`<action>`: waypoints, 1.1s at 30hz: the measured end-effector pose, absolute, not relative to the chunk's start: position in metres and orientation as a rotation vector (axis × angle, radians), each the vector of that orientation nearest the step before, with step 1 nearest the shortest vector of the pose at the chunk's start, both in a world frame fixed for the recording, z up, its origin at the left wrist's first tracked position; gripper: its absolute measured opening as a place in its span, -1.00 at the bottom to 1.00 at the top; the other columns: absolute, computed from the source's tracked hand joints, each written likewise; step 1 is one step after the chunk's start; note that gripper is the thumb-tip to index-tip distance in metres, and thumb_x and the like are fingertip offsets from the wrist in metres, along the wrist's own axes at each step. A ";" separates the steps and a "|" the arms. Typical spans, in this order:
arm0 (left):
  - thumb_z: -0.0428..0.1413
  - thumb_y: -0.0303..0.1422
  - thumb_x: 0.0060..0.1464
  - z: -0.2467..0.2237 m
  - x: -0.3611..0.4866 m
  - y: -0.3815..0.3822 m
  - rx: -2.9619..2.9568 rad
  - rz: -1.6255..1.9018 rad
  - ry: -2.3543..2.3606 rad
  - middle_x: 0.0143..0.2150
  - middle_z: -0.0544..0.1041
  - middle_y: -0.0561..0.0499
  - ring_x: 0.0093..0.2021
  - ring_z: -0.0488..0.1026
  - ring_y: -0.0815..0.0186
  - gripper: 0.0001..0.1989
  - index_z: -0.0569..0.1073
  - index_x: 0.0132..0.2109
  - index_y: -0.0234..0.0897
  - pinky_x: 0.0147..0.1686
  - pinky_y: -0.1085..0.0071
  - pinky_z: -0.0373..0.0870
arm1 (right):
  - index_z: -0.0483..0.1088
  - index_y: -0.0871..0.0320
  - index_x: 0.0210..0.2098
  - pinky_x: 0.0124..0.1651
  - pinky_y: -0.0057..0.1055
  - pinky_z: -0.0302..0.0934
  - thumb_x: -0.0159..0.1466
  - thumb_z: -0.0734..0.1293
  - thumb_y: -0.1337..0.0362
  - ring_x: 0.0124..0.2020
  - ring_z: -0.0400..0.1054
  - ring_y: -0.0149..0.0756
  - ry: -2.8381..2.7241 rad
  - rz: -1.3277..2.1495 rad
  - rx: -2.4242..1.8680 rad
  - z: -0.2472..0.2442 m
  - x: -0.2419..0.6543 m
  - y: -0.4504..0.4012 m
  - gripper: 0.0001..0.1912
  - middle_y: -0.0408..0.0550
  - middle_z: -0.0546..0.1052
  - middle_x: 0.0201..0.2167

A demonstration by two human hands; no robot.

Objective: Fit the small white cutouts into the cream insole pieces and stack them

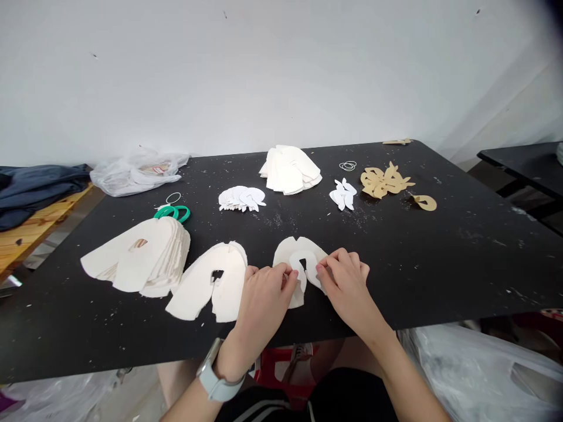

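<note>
We find the left hand and right hand with fingers curled, both pinching the inner edges of a white cutout. It lies on a black table near the front edge. Just beside the left hand sits a stack of white cutouts; farther left are a larger stack and green scissors.

A hand could pass over the black table at right of the frame, below the tan cutouts. Leftward, a white paper stack lies just beside the left hand, then a larger stack and green scissors. The right hand shares a white cutout with it.
</note>
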State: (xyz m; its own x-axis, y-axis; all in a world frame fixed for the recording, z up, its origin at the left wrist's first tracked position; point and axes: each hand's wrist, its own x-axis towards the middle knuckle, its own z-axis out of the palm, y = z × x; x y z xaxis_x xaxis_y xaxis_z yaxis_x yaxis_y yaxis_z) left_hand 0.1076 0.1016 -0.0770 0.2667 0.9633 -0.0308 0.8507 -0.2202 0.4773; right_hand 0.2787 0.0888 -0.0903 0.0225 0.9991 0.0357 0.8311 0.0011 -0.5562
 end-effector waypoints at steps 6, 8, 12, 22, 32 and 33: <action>-0.14 -0.23 0.38 -0.080 0.107 0.101 2.226 0.316 1.676 -0.53 0.45 0.13 -0.48 0.35 0.30 -0.61 0.29 -0.42 -0.24 -0.23 0.26 0.06 | 0.35 0.11 -0.38 0.04 -0.05 0.03 0.44 0.12 0.23 -0.11 0.20 -0.14 -1.894 0.507 -1.896 -0.091 0.279 0.089 -0.70 -0.05 0.38 -0.20; -0.15 -0.23 0.39 -0.082 0.107 0.101 2.237 0.309 1.678 -0.53 0.45 0.12 -0.48 0.35 0.30 -0.61 0.30 -0.41 -0.23 -0.23 0.26 0.06 | 0.35 0.11 -0.38 0.02 -0.06 0.04 0.44 0.12 0.22 -0.11 0.20 -0.13 -1.902 0.487 -1.905 -0.092 0.278 0.089 -0.70 -0.04 0.38 -0.20; -0.14 -0.25 0.39 -0.084 0.107 0.102 2.254 0.319 1.687 -0.53 0.45 0.12 -0.47 0.36 0.30 -0.63 0.31 -0.40 -0.23 -0.24 0.26 0.06 | 0.36 0.10 -0.36 0.00 -0.07 0.05 0.44 0.11 0.22 -0.12 0.20 -0.13 -1.917 0.428 -1.911 -0.096 0.278 0.088 -0.70 -0.03 0.38 -0.19; -0.17 -0.24 0.39 -0.083 0.109 0.105 2.161 0.318 1.672 -0.48 0.51 0.07 -0.42 0.44 0.23 -0.63 0.36 -0.35 -0.22 -0.25 0.26 0.10 | 0.36 0.11 -0.33 -0.02 -0.03 0.05 0.45 0.08 0.24 -0.17 0.22 -0.11 -1.950 0.264 -1.926 -0.097 0.272 0.086 -0.69 0.03 0.38 -0.22; -0.15 -0.22 0.38 -0.075 0.107 0.106 2.169 0.217 1.665 -0.49 0.48 0.09 -0.42 0.40 0.23 -0.63 0.30 -0.39 -0.23 -0.23 0.25 0.09 | 0.36 0.11 -0.33 0.02 -0.01 0.05 0.44 0.09 0.22 -0.12 0.20 -0.09 -1.990 0.316 -1.937 -0.096 0.275 0.087 -0.69 0.03 0.36 -0.17; -0.15 -0.22 0.38 -0.074 0.106 0.107 2.153 0.213 1.652 -0.48 0.48 0.09 -0.41 0.40 0.23 -0.63 0.30 -0.39 -0.23 -0.22 0.25 0.09 | 0.36 0.11 -0.34 0.02 0.00 0.05 0.44 0.09 0.21 -0.12 0.20 -0.08 -1.992 0.320 -1.929 -0.097 0.276 0.087 -0.69 0.03 0.36 -0.17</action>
State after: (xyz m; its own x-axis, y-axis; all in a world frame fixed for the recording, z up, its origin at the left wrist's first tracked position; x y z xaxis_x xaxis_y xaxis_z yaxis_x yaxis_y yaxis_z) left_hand 0.1059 0.1067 -0.0739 0.2838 0.9501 -0.1291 0.8864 -0.2086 0.4133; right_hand 0.2760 0.0873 -0.0968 -0.0132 0.9957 0.0918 0.9170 0.0486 -0.3959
